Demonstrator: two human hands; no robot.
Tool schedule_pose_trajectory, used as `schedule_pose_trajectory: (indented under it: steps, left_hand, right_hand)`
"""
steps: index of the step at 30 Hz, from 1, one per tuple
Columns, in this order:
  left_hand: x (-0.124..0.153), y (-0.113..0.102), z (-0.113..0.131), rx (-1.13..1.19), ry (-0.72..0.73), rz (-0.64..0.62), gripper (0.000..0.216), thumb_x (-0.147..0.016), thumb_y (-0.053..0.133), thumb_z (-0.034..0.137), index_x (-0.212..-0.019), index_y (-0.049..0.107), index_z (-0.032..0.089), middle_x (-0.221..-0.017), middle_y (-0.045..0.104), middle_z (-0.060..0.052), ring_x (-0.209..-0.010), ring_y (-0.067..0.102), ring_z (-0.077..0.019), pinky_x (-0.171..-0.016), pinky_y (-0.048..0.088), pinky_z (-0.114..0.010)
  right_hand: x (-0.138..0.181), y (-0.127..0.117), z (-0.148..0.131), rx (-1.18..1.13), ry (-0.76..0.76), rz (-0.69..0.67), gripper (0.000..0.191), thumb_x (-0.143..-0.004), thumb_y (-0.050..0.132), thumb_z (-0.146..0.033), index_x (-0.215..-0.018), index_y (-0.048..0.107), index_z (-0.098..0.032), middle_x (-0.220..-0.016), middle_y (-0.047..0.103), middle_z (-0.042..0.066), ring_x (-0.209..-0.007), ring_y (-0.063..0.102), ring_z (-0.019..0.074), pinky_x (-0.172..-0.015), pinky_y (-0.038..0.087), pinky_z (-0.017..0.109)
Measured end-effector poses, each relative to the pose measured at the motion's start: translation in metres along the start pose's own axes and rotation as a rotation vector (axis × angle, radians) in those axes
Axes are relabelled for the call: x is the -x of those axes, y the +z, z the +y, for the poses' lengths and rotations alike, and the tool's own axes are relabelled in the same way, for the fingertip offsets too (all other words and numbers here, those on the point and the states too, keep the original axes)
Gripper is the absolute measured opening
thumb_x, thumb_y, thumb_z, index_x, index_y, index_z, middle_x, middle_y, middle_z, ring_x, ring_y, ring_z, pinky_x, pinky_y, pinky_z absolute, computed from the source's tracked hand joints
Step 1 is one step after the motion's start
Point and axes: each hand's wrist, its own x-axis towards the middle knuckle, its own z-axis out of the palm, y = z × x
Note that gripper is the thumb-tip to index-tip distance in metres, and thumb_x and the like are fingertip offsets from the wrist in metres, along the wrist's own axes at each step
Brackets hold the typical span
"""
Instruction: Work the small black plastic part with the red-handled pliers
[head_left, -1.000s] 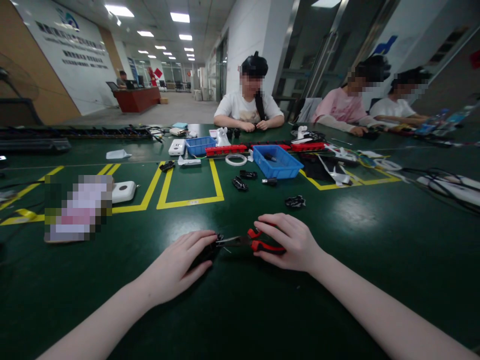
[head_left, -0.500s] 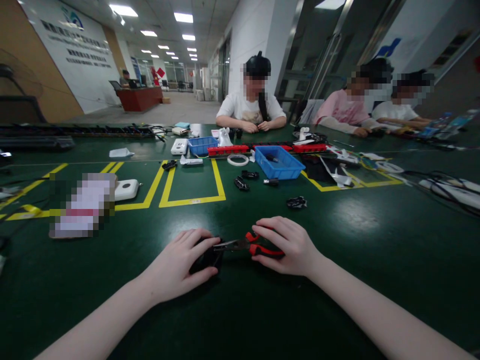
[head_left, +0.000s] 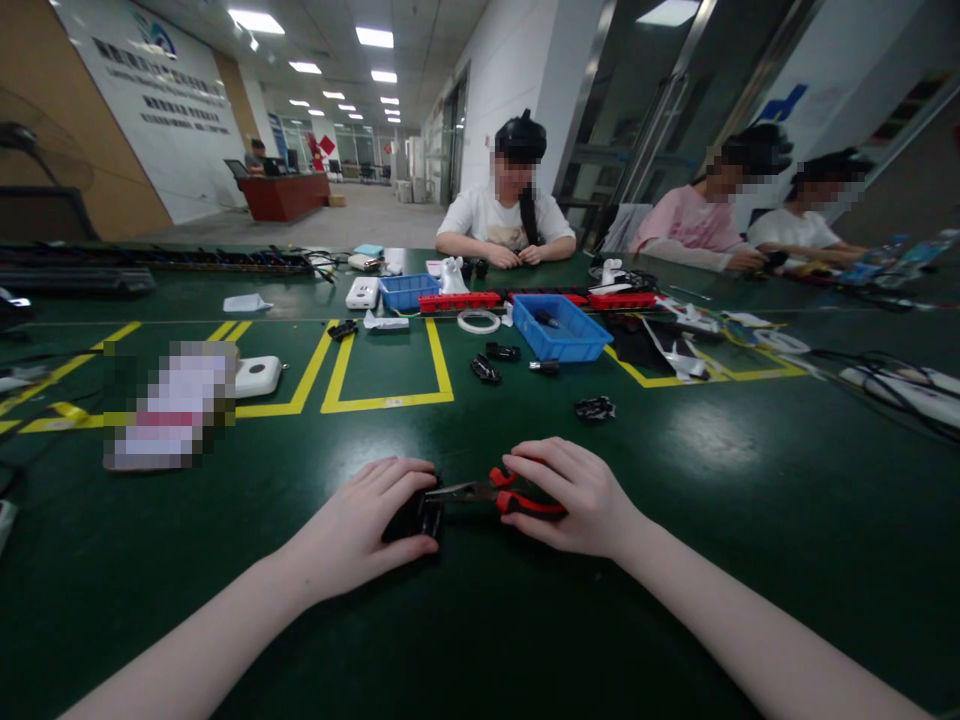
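My left hand [head_left: 371,520] is closed around a small black part [head_left: 430,518], holding it at the table surface; most of the part is hidden under the palm and fingers, and its exact kind does not show. Red-and-black needle-nose pliers [head_left: 532,504] are in my right hand [head_left: 589,500], its fingers wrapped round the handles. The pliers point left, and their slim jaws reach the upper right edge of the black part. Whether the jaws grip anything there I cannot tell.
Several black pieces [head_left: 595,408] lie beyond my hands, near a blue bin [head_left: 566,345]. A phone [head_left: 172,410] and a white device [head_left: 259,377] sit to the left. Yellow tape [head_left: 386,403] marks the green table. Co-workers sit across it, one facing me [head_left: 506,220].
The camera view has shifted slightly. The black part has turned a little in my left hand, showing more of its right edge. Both hands keep their hold.
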Motion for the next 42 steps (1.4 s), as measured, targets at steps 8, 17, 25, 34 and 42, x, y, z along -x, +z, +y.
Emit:
schedule_pose_trajectory:
  steps: [8, 17, 25, 34, 42]
  left_hand:
    - [-0.0009, 0.0017, -0.0015, -0.009, 0.003, 0.018, 0.046, -0.089, 0.064, 0.041, -0.13, 0.05, 0.024, -0.14, 0.053, -0.007, -0.128, 0.051, -0.0273, -0.109, 0.041, -0.051]
    - [0.0009, 0.0029, -0.0052, -0.002, 0.023, 0.038, 0.046, -0.091, 0.063, 0.042, -0.131, 0.05, 0.025, -0.14, 0.055, -0.008, -0.127, 0.053, -0.0275, -0.108, 0.043, -0.05]
    - [0.0, 0.003, -0.0017, 0.039, 0.017, 0.079, 0.046, -0.087, 0.067, 0.036, -0.128, 0.051, 0.025, -0.134, 0.054, -0.01, -0.119, 0.057, -0.0285, -0.102, 0.048, -0.05]
    - [0.0032, 0.0055, -0.0017, 0.099, -0.005, 0.115, 0.047, -0.084, 0.069, 0.03, -0.126, 0.049, 0.026, -0.135, 0.049, -0.009, -0.12, 0.056, -0.0274, -0.098, 0.053, -0.046]
    - [0.0036, 0.0071, -0.0013, 0.04, 0.022, 0.165, 0.046, -0.081, 0.072, 0.026, -0.121, 0.051, 0.024, -0.131, 0.052, -0.01, -0.12, 0.054, -0.0295, -0.1, 0.05, -0.05]
  right_hand:
    - [0.0003, 0.0002, 0.0, 0.025, -0.032, -0.029, 0.043, -0.083, 0.069, -0.041, -0.116, 0.062, -0.014, -0.104, 0.07, 0.013, -0.088, 0.067, 0.0212, -0.072, 0.056, 0.035]
    - [0.0022, 0.0021, 0.0008, 0.083, -0.063, -0.031, 0.042, -0.084, 0.068, -0.042, -0.115, 0.062, -0.013, -0.102, 0.069, 0.014, -0.087, 0.066, 0.0219, -0.069, 0.055, 0.035]
    - [0.0015, 0.0012, 0.0011, 0.059, -0.045, -0.055, 0.041, -0.084, 0.067, -0.042, -0.115, 0.063, -0.014, -0.103, 0.069, 0.013, -0.087, 0.066, 0.021, -0.07, 0.055, 0.034]
    - [0.003, 0.0027, -0.0003, 0.0, 0.006, -0.092, 0.044, -0.084, 0.068, -0.043, -0.115, 0.062, -0.013, -0.105, 0.068, 0.014, -0.087, 0.066, 0.0216, -0.073, 0.056, 0.035]
    - [0.0066, 0.0046, 0.003, -0.004, 0.022, -0.143, 0.05, -0.085, 0.067, -0.045, -0.124, 0.059, -0.014, -0.11, 0.067, 0.014, -0.093, 0.065, 0.0226, -0.077, 0.056, 0.036]
